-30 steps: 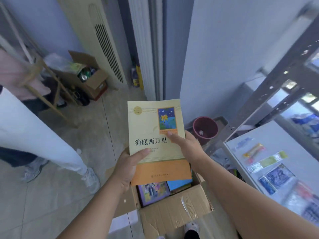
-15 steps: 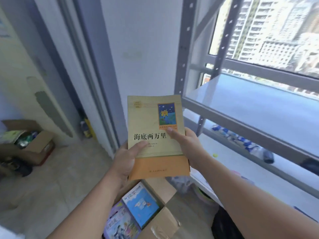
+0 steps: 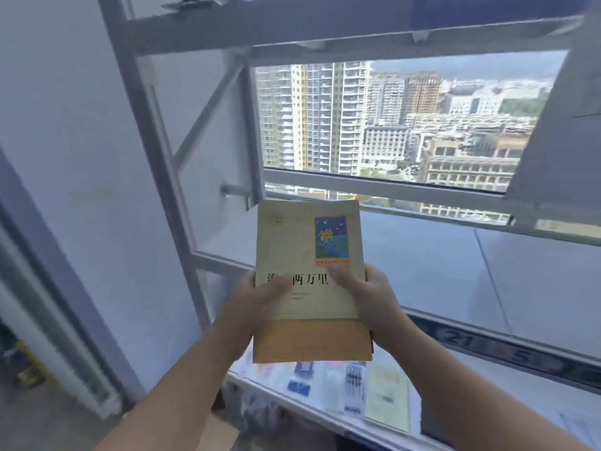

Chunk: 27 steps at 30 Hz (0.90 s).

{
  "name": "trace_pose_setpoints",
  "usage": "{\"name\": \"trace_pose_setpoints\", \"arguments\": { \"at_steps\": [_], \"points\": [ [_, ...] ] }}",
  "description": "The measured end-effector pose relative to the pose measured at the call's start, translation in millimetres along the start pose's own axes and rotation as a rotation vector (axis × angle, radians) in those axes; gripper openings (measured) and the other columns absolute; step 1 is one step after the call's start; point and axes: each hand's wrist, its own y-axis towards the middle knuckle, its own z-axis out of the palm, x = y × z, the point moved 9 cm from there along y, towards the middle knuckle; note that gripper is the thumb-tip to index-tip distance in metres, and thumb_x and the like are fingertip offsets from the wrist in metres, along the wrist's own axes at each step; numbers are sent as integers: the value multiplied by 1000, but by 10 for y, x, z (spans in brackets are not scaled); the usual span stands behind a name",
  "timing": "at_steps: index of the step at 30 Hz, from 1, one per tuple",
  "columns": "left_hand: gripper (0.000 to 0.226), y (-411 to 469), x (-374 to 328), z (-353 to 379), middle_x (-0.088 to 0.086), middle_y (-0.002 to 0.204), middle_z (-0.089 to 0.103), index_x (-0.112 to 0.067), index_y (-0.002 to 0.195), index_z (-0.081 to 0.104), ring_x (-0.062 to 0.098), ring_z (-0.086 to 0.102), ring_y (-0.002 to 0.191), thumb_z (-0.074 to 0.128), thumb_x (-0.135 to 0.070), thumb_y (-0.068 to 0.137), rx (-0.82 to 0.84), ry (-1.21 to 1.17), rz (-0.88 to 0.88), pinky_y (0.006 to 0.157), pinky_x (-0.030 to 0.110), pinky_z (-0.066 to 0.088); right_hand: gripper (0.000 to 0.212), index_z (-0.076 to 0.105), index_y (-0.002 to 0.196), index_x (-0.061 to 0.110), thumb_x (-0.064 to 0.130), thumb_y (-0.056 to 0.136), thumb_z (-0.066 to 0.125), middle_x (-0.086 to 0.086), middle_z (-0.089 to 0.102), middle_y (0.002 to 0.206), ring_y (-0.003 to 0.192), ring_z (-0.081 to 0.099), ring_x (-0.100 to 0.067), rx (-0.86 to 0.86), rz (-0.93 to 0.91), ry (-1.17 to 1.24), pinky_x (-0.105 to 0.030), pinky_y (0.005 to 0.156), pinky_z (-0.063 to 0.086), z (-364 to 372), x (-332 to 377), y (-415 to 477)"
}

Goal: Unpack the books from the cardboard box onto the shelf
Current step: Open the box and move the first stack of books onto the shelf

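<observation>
Here both hands grip one book [image 3: 309, 281] at the centre of the frame, cover up: the left hand [image 3: 257, 301] is clamped on its left edge with the thumb across the title, the right hand [image 3: 374, 297] clamped on the right edge, thumb near the small picture. The book hangs in front of the grey shelf board [image 3: 455, 271] at mid-right, not yet on it. To place it well, I would carry it level over the front rail, lower the far edge onto the bare board first, then slide it in before letting go. The cardboard box [image 3: 221, 434] shows only as a flap at the bottom edge
</observation>
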Motion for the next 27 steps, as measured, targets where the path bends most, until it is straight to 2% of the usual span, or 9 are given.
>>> {"name": "trace_pose_setpoints", "arguments": {
  "at_steps": [2, 4, 7, 11, 14, 16, 18, 21, 27],
  "points": [
    [32, 158, -101, 292, 22, 106, 81, -3, 102, 81, 34, 80, 88, 88, -26, 79, 34, 9, -12, 78, 44, 67, 42, 79, 112, 13, 40, 79, 81, -10, 85, 103, 95, 81, -32, -30, -38, -9, -46, 81, 66, -240, 135, 44],
    [53, 323, -202, 505, 16, 102, 83, -7, 102, 81, 36, 80, 93, 93, -45, 67, 35, 56, -6, 88, 49, 64, 44, 77, 113, 17, 43, 78, 81, -9, 84, 105, 95, 81, -31, -52, -75, 0, -49, 82, 65, -413, 273, 130],
    [69, 641, -358, 716, 9, 99, 84, -10, 107, 79, 32, 81, 92, 91, -58, 59, 28, 119, 81, 89, 52, 64, 44, 75, 117, 19, 44, 81, 80, -7, 84, 107, 95, 81, -27, -98, -144, -7, -41, 76, 66, -608, 464, 332],
    [70, 1146, -516, 931, 7, 100, 84, -14, 112, 76, 31, 80, 93, 88, -58, 58, 56, 137, 194, 86, 52, 65, 39, 73, 117, 27, 45, 83, 81, -1, 83, 108, 95, 81, -22, -163, -221, -46, -39, 77, 65, -798, 587, 711],
    [71, 1554, -552, 986, 6, 101, 83, -19, 117, 72, 29, 80, 92, 86, -57, 59, 97, 144, 253, 78, 46, 67, 42, 69, 126, 22, 39, 89, 78, -6, 81, 115, 103, 79, -28, -177, -254, -86, -49, 86, 65, -832, 563, 1035],
    [68, 1814, -499, 994, 8, 104, 82, -18, 120, 70, 31, 80, 94, 87, -52, 63, 156, 140, 260, 79, 49, 67, 43, 65, 132, 17, 32, 94, 75, -10, 78, 122, 110, 76, -32, -197, -256, -112, -55, 92, 63, -860, 461, 1216],
    [65, 2010, -370, 978, 13, 107, 81, -15, 122, 70, 37, 78, 97, 88, -44, 66, 231, 100, 241, 79, 50, 66, 51, 61, 136, 15, 37, 92, 75, -11, 76, 125, 113, 74, -31, -219, -237, -128, -60, 95, 60, -879, 278, 1344],
    [57, 2202, -158, 992, 18, 109, 80, -12, 123, 70, 37, 78, 98, 86, -35, 72, 335, 34, 205, 73, 41, 65, 63, 60, 133, 18, 46, 81, 80, -9, 75, 124, 114, 74, -30, -266, -220, -141, -64, 97, 58, -919, 31, 1425],
    [64, 2408, 156, 934, 20, 117, 77, -6, 130, 65, 41, 74, 108, 82, -37, 77, 351, 75, 219, 89, 58, 61, 61, 64, 129, 18, 42, 77, 86, -10, 79, 118, 109, 77, -29, -337, -227, -180, -62, 95, 60, -982, -199, 1519]
  ]
}}
